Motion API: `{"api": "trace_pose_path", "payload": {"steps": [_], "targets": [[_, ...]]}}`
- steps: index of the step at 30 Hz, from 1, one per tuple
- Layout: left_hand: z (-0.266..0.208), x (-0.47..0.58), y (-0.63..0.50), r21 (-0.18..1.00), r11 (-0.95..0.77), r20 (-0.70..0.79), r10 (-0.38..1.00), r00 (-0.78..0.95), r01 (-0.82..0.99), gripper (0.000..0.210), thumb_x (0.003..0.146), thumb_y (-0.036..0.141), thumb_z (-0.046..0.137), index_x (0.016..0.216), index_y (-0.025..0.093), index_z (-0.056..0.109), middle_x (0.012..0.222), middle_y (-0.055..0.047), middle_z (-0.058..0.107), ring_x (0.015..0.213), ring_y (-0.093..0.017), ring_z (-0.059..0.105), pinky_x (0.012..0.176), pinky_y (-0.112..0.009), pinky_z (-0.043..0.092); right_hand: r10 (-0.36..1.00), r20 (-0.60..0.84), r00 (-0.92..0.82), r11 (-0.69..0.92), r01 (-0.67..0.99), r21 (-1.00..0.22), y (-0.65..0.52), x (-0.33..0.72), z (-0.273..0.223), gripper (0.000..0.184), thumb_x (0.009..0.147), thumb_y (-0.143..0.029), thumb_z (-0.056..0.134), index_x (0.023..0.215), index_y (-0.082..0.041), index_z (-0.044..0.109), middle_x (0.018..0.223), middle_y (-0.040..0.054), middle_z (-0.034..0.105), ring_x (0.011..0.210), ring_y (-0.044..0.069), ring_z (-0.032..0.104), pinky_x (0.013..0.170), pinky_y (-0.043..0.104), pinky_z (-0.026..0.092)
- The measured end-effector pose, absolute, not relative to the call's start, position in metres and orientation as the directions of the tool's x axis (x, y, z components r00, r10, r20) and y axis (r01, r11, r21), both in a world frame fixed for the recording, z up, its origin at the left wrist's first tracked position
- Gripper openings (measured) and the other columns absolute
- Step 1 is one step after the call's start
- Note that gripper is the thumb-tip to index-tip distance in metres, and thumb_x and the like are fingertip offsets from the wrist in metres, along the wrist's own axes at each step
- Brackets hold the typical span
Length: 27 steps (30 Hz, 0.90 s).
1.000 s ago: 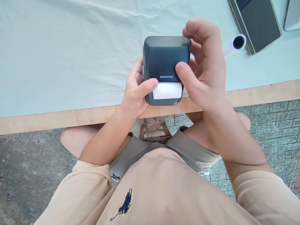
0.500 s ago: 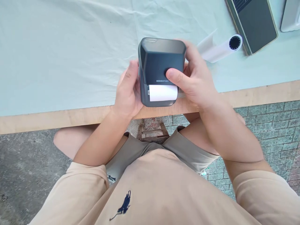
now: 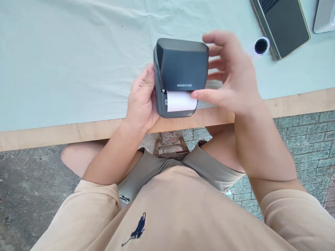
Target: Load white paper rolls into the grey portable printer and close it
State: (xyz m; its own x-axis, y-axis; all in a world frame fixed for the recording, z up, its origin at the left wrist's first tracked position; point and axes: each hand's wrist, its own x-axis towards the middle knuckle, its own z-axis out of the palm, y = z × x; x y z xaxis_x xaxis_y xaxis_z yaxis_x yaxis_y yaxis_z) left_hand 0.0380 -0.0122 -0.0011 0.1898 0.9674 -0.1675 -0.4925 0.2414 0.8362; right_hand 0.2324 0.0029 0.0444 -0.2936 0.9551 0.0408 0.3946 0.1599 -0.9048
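A dark grey label printer (image 3: 184, 64) marked NIIMBOT is held up over the table's front edge. White label paper (image 3: 181, 101) comes out of the slot below its lid. My left hand (image 3: 142, 96) grips the printer's left side, with the fingers hidden behind it. At the right side, my right hand (image 3: 230, 69) has its fingers spread apart. Its thumb tip lies over the upper right of the paper, and whether it presses there I cannot tell. The other fingertips are close to the printer's right edge.
A white roll with a black core (image 3: 261, 46) lies on the pale table cloth (image 3: 78, 62), partly behind my right hand. Beside it is a dark phone-like device (image 3: 288, 29). A light grey object (image 3: 326, 17) sits at the far right. The wooden table edge (image 3: 298, 103) runs across in front of me.
My right hand has loosened from the printer and moved right, its fingers opening and its thumb sliding from the lid down to the paper. My left hand keeps its hold.
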Motion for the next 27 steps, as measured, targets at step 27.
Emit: {"api": "trace_pose_path", "payload": {"steps": [27], "targets": [[0.003,0.041,-0.014,0.800,0.292,-0.187,0.952,0.244,-0.524,0.024,0.092,0.043,0.055,0.103,0.025,0.068,0.110,-0.003,0.071,0.113,-0.027,0.063,0.098,-0.039,0.053,0.932,0.019,-0.362,0.349,0.882,-0.317,0.003,0.201,0.080,0.043,0.070,-0.027,0.062,0.113,-0.032,0.062,0.090,-0.0023,0.072,0.081,0.025,0.067,0.068,0.042,0.054]]}}
